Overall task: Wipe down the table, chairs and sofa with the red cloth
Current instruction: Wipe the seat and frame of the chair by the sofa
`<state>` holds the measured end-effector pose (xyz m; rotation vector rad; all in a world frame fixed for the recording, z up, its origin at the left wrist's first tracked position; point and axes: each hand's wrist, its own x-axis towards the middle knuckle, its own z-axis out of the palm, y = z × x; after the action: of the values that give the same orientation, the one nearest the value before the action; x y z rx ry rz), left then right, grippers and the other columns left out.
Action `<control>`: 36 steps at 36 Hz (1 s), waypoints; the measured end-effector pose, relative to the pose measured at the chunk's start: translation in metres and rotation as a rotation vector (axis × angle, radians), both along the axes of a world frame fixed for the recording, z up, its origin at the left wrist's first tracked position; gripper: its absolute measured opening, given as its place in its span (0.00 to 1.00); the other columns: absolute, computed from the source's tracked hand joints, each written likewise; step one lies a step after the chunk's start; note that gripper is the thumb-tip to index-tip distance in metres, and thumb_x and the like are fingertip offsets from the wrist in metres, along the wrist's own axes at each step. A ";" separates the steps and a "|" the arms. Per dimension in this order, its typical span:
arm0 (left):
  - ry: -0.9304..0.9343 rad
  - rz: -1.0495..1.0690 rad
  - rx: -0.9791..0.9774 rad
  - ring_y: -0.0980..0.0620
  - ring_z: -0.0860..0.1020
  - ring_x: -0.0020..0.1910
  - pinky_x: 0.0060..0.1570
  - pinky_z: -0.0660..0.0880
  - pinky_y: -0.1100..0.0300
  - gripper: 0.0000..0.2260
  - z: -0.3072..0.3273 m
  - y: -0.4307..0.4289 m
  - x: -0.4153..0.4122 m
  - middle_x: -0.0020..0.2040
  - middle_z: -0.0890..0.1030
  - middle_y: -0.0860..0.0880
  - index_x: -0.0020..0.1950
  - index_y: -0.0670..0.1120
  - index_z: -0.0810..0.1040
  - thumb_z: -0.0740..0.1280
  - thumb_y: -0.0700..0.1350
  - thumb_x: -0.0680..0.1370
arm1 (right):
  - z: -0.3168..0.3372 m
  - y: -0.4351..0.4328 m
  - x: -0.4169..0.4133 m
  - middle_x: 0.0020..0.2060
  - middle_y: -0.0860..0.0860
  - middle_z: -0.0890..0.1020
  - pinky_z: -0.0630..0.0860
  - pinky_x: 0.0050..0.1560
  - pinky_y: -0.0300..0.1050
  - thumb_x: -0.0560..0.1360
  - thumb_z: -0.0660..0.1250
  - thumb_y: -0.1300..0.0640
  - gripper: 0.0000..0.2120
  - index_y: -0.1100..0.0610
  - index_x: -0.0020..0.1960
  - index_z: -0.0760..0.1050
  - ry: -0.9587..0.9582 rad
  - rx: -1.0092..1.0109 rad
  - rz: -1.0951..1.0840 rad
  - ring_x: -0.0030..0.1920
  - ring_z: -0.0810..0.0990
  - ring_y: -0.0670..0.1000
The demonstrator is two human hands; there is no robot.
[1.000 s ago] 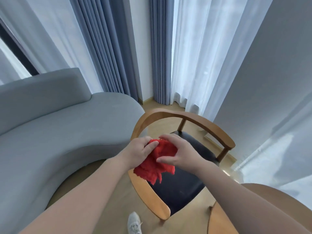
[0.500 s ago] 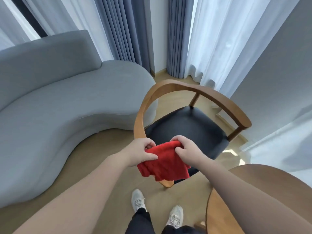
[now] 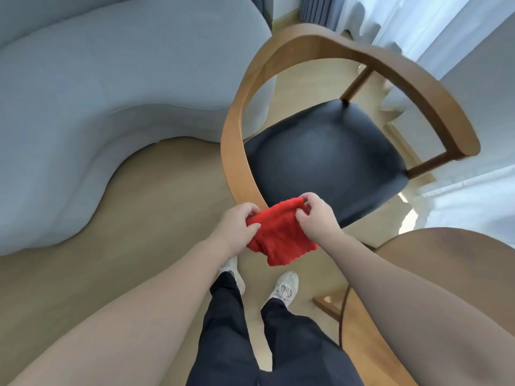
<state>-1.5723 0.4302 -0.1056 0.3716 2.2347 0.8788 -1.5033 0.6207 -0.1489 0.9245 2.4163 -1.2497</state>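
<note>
Red cloth (image 3: 281, 240) is judged soft, light and limp. Left grip (image 3: 237, 227) and right grip (image 3: 317, 218) each pinch its upper edge; a gathered pad should wipe better.

The red cloth (image 3: 281, 235) is read as soft, matt, fuzzy fabric, ragged along the lower edge. The chair (image 3: 234, 151) frame is made of smooth bent wood, mid-brown, with a low satin sheen. Its seat pad (image 3: 320, 157) is covered in dark, smooth, leather-like material, faintly glossy. The sofa (image 3: 97, 93) is upholstered in matt grey-blue cloth, fine-textured. The table (image 3: 446, 246) top is shown as smooth brown wood, matt. The floor (image 3: 167, 176) is laid in pale wood-look boards, slight sheen. Sheer white curtains (image 3: 434, 23) are noted, thin and translucent. Trousers (image 3: 228, 330) are of dark matt cloth, shoes (image 3: 284, 285) of white knitted mesh.
</note>
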 end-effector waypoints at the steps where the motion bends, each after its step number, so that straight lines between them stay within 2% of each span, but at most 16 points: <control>1: 0.006 0.026 0.005 0.52 0.78 0.49 0.53 0.76 0.54 0.10 -0.004 0.000 -0.001 0.49 0.80 0.51 0.51 0.50 0.76 0.66 0.37 0.74 | -0.004 -0.001 -0.003 0.47 0.49 0.76 0.67 0.46 0.41 0.75 0.62 0.56 0.13 0.53 0.59 0.73 0.006 0.031 -0.003 0.49 0.76 0.51; 4: 0.012 0.081 0.001 0.49 0.78 0.51 0.55 0.75 0.49 0.10 -0.012 -0.005 -0.004 0.50 0.79 0.48 0.53 0.47 0.76 0.66 0.36 0.74 | -0.011 -0.007 -0.008 0.60 0.53 0.72 0.66 0.51 0.41 0.78 0.62 0.52 0.20 0.56 0.68 0.68 -0.007 0.082 0.053 0.57 0.75 0.53; 7: 0.028 0.080 -0.024 0.49 0.78 0.51 0.57 0.75 0.51 0.10 -0.017 -0.011 -0.006 0.52 0.78 0.47 0.54 0.45 0.76 0.67 0.36 0.74 | -0.014 -0.019 0.000 0.71 0.51 0.64 0.67 0.58 0.43 0.78 0.62 0.48 0.25 0.55 0.72 0.63 0.023 0.117 0.210 0.66 0.69 0.53; 10: 0.057 0.047 -0.042 0.53 0.77 0.50 0.55 0.73 0.66 0.10 -0.021 -0.017 -0.008 0.51 0.75 0.50 0.55 0.44 0.76 0.66 0.36 0.75 | -0.019 -0.035 0.008 0.75 0.52 0.60 0.64 0.68 0.46 0.77 0.62 0.44 0.31 0.56 0.75 0.58 0.030 0.115 0.416 0.73 0.61 0.52; 11: 0.069 0.036 -0.052 0.55 0.76 0.49 0.52 0.70 0.73 0.10 -0.022 -0.019 -0.009 0.50 0.74 0.51 0.55 0.44 0.76 0.65 0.35 0.75 | -0.021 -0.041 0.010 0.75 0.51 0.60 0.64 0.68 0.47 0.77 0.62 0.43 0.34 0.56 0.76 0.56 0.004 0.086 0.447 0.72 0.62 0.53; 13: 0.088 0.021 -0.064 0.58 0.74 0.47 0.47 0.66 0.79 0.10 -0.022 -0.024 -0.011 0.49 0.73 0.53 0.54 0.44 0.77 0.63 0.35 0.75 | -0.026 -0.052 0.012 0.74 0.51 0.60 0.68 0.64 0.48 0.77 0.63 0.41 0.37 0.55 0.77 0.51 -0.030 0.069 0.429 0.70 0.66 0.54; 15: 0.105 0.009 -0.071 0.58 0.73 0.48 0.48 0.67 0.77 0.10 -0.021 -0.030 -0.013 0.49 0.73 0.53 0.54 0.44 0.77 0.62 0.35 0.75 | -0.031 -0.060 0.011 0.72 0.51 0.63 0.72 0.59 0.50 0.76 0.63 0.40 0.38 0.53 0.77 0.49 -0.029 0.099 0.355 0.66 0.70 0.56; 18: 0.141 -0.021 -0.078 0.55 0.74 0.50 0.54 0.70 0.64 0.10 -0.019 -0.039 -0.017 0.49 0.74 0.53 0.53 0.44 0.78 0.62 0.34 0.75 | -0.036 -0.065 0.006 0.69 0.52 0.67 0.74 0.55 0.51 0.74 0.62 0.35 0.40 0.49 0.77 0.46 -0.064 0.124 0.277 0.62 0.73 0.56; 22: 0.164 -0.040 -0.103 0.52 0.75 0.51 0.55 0.72 0.57 0.10 -0.020 -0.052 -0.021 0.49 0.75 0.52 0.53 0.43 0.79 0.61 0.34 0.76 | -0.042 -0.070 0.002 0.65 0.52 0.71 0.75 0.49 0.49 0.72 0.58 0.30 0.42 0.49 0.76 0.46 -0.098 0.216 0.314 0.57 0.77 0.56; 26: 0.167 -0.039 -0.112 0.52 0.76 0.50 0.55 0.73 0.54 0.10 -0.024 -0.061 -0.027 0.49 0.75 0.53 0.52 0.43 0.79 0.61 0.34 0.76 | -0.046 -0.073 -0.009 0.63 0.52 0.72 0.75 0.48 0.49 0.71 0.57 0.28 0.44 0.51 0.76 0.47 -0.086 0.273 0.333 0.55 0.78 0.56; 31: 0.179 -0.016 -0.110 0.52 0.76 0.48 0.53 0.74 0.54 0.10 -0.028 -0.071 -0.038 0.47 0.75 0.54 0.51 0.44 0.79 0.61 0.35 0.76 | -0.047 -0.079 -0.029 0.62 0.53 0.73 0.75 0.46 0.49 0.70 0.55 0.27 0.45 0.53 0.76 0.48 -0.104 0.313 0.315 0.54 0.78 0.56; 36: 0.196 -0.005 -0.102 0.52 0.76 0.47 0.52 0.74 0.55 0.10 -0.032 -0.076 -0.050 0.47 0.76 0.53 0.50 0.43 0.79 0.61 0.34 0.75 | -0.048 -0.083 -0.048 0.62 0.53 0.73 0.76 0.48 0.51 0.70 0.55 0.27 0.45 0.54 0.75 0.49 -0.128 0.306 0.289 0.54 0.78 0.57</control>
<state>-1.6223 0.3543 -0.1374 0.4310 2.4463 0.7499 -1.5508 0.5381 -0.1968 0.6700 2.5649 -0.7134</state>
